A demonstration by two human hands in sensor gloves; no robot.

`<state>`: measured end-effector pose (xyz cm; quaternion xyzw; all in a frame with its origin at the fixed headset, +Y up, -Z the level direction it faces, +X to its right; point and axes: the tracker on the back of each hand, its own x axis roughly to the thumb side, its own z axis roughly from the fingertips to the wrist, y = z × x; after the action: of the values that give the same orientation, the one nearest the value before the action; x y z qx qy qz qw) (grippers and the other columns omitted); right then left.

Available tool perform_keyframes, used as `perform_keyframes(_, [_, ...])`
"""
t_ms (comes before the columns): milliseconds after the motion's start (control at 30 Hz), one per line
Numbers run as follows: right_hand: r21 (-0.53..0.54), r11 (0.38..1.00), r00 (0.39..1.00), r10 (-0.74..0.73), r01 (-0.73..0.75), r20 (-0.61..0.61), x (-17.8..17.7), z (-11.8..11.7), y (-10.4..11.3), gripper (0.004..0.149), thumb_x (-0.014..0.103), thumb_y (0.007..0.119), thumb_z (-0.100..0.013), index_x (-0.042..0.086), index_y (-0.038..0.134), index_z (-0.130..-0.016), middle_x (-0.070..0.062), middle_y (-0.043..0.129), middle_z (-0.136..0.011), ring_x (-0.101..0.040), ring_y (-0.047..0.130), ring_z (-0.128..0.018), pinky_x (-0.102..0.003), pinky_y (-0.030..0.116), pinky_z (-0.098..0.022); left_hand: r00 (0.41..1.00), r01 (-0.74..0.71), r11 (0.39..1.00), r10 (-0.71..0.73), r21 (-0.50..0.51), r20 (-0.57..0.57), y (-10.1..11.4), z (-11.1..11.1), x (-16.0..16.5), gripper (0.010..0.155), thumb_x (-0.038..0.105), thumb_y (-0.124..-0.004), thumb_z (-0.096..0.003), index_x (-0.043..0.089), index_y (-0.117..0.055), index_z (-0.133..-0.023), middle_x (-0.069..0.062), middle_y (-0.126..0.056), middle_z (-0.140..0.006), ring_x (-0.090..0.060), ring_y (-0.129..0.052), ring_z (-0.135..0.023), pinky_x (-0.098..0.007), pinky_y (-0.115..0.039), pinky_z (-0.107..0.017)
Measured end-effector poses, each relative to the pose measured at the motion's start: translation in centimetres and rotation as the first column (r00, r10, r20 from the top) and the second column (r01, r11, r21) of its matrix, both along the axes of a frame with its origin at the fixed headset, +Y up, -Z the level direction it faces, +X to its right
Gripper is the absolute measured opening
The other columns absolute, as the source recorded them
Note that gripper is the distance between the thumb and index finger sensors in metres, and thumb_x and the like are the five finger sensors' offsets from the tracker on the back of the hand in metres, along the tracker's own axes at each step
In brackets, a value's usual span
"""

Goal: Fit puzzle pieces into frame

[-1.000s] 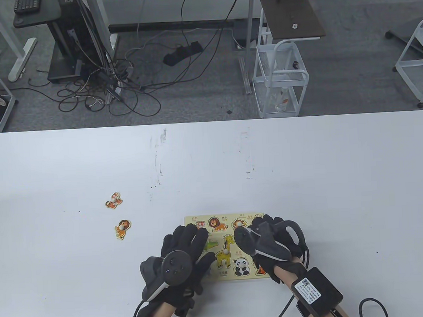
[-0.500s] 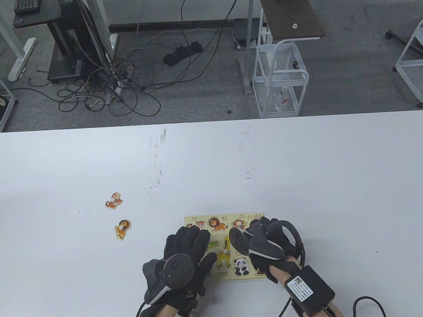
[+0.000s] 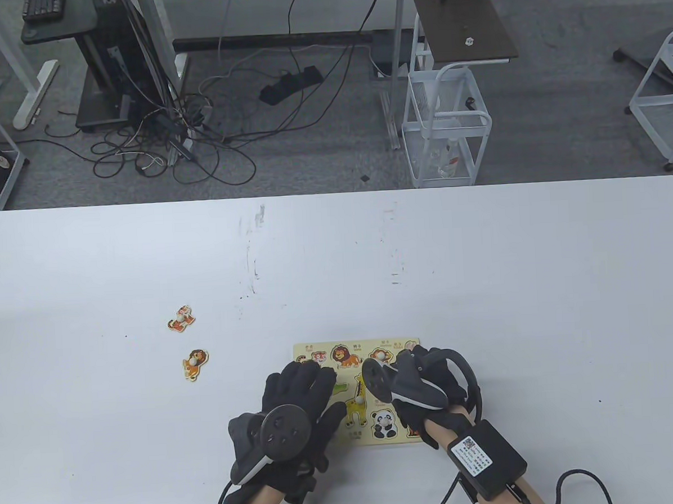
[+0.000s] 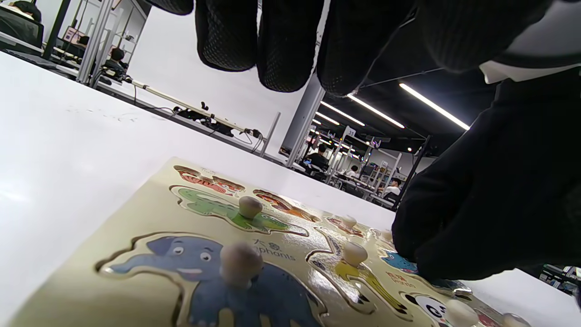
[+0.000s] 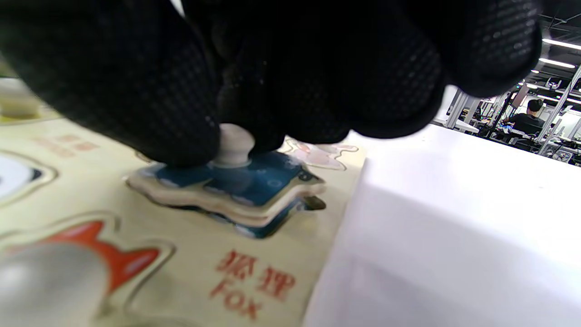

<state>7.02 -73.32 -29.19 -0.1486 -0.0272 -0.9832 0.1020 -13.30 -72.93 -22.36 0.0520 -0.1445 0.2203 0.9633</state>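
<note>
The right hand (image 5: 254, 81) pinches the knob of the blue piece (image 5: 236, 181), tilted over its cutout in the frame (image 5: 272, 281), so pressing could jam it, while the left hand (image 3: 294, 406) lies spread

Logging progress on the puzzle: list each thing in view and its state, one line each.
Yellow wooden puzzle frame: flat on the white table, partly filled.
Blue wooden knobbed piece: tilted over its slot, not seated.
Right hand: pinches the blue piece's knob.
Left hand: fingers straight, over the frame's left side.
Elephant piece: seated.
Giraffe piece: seated.
Loose tiger piece: on the table, outside the frame.
Loose lion piece: on the table, outside the frame.
</note>
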Motion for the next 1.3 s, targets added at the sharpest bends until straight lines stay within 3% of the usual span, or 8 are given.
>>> perform_keyframes(267, [-0.018,1.0,1.0,0.011,-0.011,0.014,0.0,0.0,-0.1,0.046,0.04,0.098,-0.032,0.013,0.098,-0.069,-0.012,0.096,-0.067,-0.033,0.098,-0.044,-0.057,0.08,-0.043,1.0,0.0,1.0,0.0,0.003,-0.013,0.1,0.0,-0.1,0.064,0.06,-0.072,-0.0457,0.03,-0.074,-0.102,-0.008,-0.071,-0.112,-0.041,-0.068,-0.105,-0.058,-0.042,-0.079])
perform_keyframes(367, [-0.056,0.998,0.999,0.014,-0.012,0.037,0.1,-0.1,0.1,0.047,0.043,0.091,-0.036,0.013,0.096,-0.071,-0.012,0.095,-0.07,-0.034,0.097,-0.047,-0.059,0.077,-0.047,1.0,0.001,1.0,-0.001,0.007,-0.014,0.1,0.0,-0.1,0.064,0.06,-0.071,-0.0458,0.03,-0.074,-0.102,-0.008,-0.07,-0.112,-0.041,-0.068,-0.106,-0.058,-0.042,-0.078])
perform_keyframes(500, [-0.104,0.991,0.994,-0.074,0.082,0.08,0.8,0.1,1.0,0.059,0.05,0.081,-0.038,0.015,0.087,-0.084,-0.013,0.089,-0.081,-0.039,0.095,-0.058,-0.062,0.071,-0.053,1.0,-0.001,1.0,0.002,0.012,-0.02,0.2,0.1,-0.3,0.065,0.06,-0.071,-0.0458,0.03,-0.073,-0.103,-0.012,-0.068,-0.113,-0.042,-0.066,-0.106,-0.058,-0.041,-0.079])
perform_keyframes(667, [-0.014,0.968,0.965,-0.251,0.252,0.073,1.9,2.1,3.4,0.062,0.052,0.079,-0.039,0.017,0.082,-0.09,-0.013,0.079,-0.092,-0.045,0.087,-0.077,-0.067,0.064,-0.058,0.999,0.027,1.0,-0.027,0.002,-0.019,0.0,0.1,-0.1,0.065,0.059,-0.073,-0.046,0.03,-0.072,-0.104,-0.011,-0.065,-0.114,-0.042,-0.066,-0.106,-0.058,-0.041,-0.079])
perform_keyframes(867, [0.125,0.876,0.88,-0.473,0.466,0.037,3.7,5.5,5.2,0.065,0.053,0.078,-0.039,0.02,0.076,-0.095,-0.012,0.074,-0.099,-0.05,0.077,-0.089,-0.07,0.059,-0.061,0.999,0.048,0.998,-0.047,0.036,-0.011,0.1,0.3,0.2,0.064,0.058,-0.074,-0.0459,0.03,-0.073,-0.103,-0.011,-0.066,-0.114,-0.041,-0.068,-0.105,-0.058,-0.041,-0.079])
perform_keyframes(1000, [0.193,0.794,0.812,-0.582,0.576,-0.028,4.5,6.8,4.8,0.064,0.053,0.079,-0.04,0.021,0.076,-0.095,-0.011,0.073,-0.1,-0.049,0.075,-0.092,-0.07,0.058,-0.063,0.998,0.068,0.997,-0.067,0.038,-0.012,0.0,0.3,0.3,0.063,0.058,-0.074,-0.0459,0.029,-0.073,-0.103,-0.01,-0.067,-0.113,-0.041,-0.068,-0.105,-0.058,-0.041,-0.079])
perform_keyframes(1133, [0.347,0.692,0.751,-0.659,0.632,-0.054,5.9,7.4,3.6,0.063,0.054,0.082,-0.038,0.021,0.079,-0.093,-0.01,0.079,-0.097,-0.046,0.08,-0.09,-0.068,0.061,-0.062,0.995,0.095,0.995,-0.094,0.032,-0.01,-0.2,0.4,0.5,0.063,0.058,-0.074,-0.0458,0.029,-0.073,-0.102,-0.011,-0.067,-0.113,-0.042,-0.068,-0.105,-0.058,-0.042,-0.079])
perform_keyframes(1300, [0.298,0.695,0.728,-0.686,0.654,-0.001,7.0,7.1,2.3,0.069,0.058,0.081,-0.037,0.026,0.072,-0.098,-0.008,0.075,-0.1,-0.045,0.075,-0.095,-0.067,0.058,-0.064,0.991,0.131,0.991,-0.132,0.03,0.005,-0.3,0.6,0.9,0.064,0.057,-0.074,-0.0458,0.028,-0.073,-0.103,-0.011,-0.065,-0.114,-0.039,-0.069,-0.106,-0.056,-0.045,-0.079])
